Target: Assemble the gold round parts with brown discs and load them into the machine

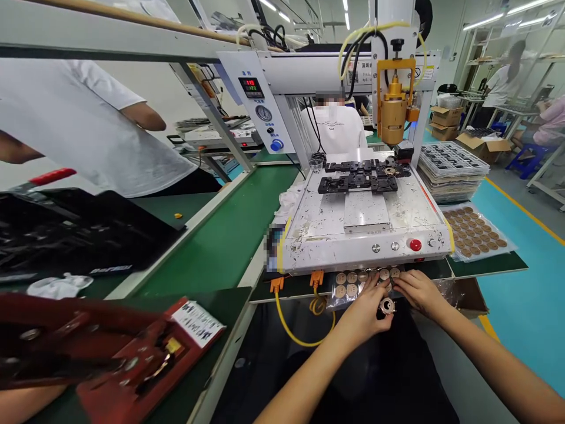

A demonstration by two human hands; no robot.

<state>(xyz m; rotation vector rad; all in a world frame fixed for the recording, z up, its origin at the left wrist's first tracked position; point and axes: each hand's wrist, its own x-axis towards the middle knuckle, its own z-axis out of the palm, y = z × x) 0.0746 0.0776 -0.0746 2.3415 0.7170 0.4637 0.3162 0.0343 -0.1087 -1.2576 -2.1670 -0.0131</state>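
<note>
My left hand (365, 309) and my right hand (419, 291) meet just below the front edge of a white dispensing machine (362, 235). Between their fingertips sits a small round metal part (387, 305), held by both. Right above the hands lies a clear tray of round copper-coloured discs (348, 285), partly under the machine's front. On the machine bed, black fixtures (359, 176) sit under a brass dispensing head (392, 112).
A second tray of discs (474, 232) and a stack of trays (452, 171) lie to the right. A green conveyor belt (220, 241) runs on the left, with a red tool (123, 353) beside it. One person stands at left (88, 129), another behind the machine (338, 126).
</note>
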